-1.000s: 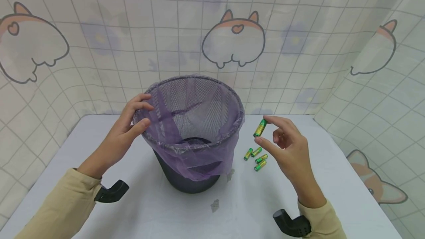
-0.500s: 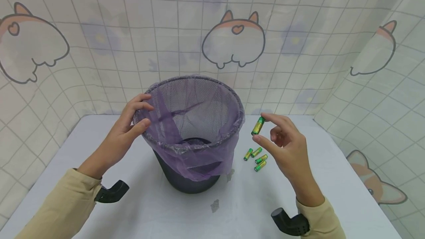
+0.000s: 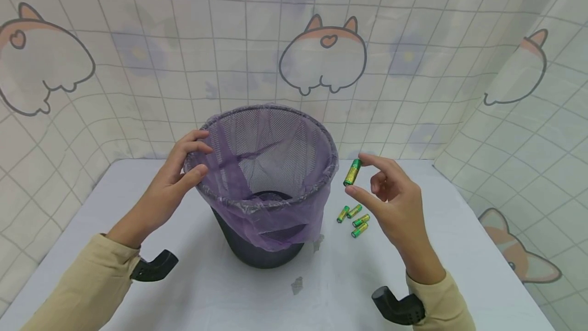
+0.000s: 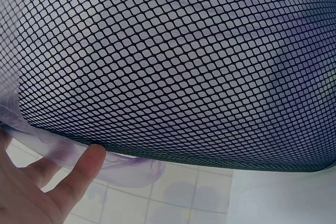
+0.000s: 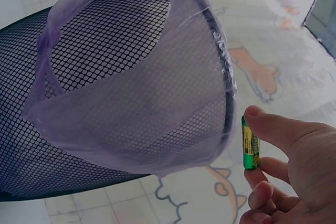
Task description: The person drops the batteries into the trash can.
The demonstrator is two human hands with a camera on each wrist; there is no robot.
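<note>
A black mesh trash can (image 3: pixel 264 255) stands on the white table, lined with a purple plastic bag (image 3: pixel 285 223) folded over its rim. My left hand (image 3: pixel 167 183) holds the can's left rim, fingertips curved over the edge; in the left wrist view its thumb (image 4: pixel 86 163) touches the mesh side. My right hand (image 3: pixel 397 203) pinches a green-and-yellow battery (image 3: pixel 352 172) between thumb and index finger. It is held tilted in the air just right of the can's rim, apart from it. Several like batteries (image 3: pixel 360 220) lie on the table below that hand.
The white table (image 3: pixel 202 290) bears small grey worn patches (image 3: pixel 297 285) in front of the can. A tiled-pattern curtain (image 3: pixel 184 45) with cartoon corgis hangs behind and at both sides. Each wrist carries a black camera mount (image 3: pixel 398 306).
My right hand has moved slightly left and up with the battery, closer to the can's rim. My left hand, the can and the batteries on the table stay put.
</note>
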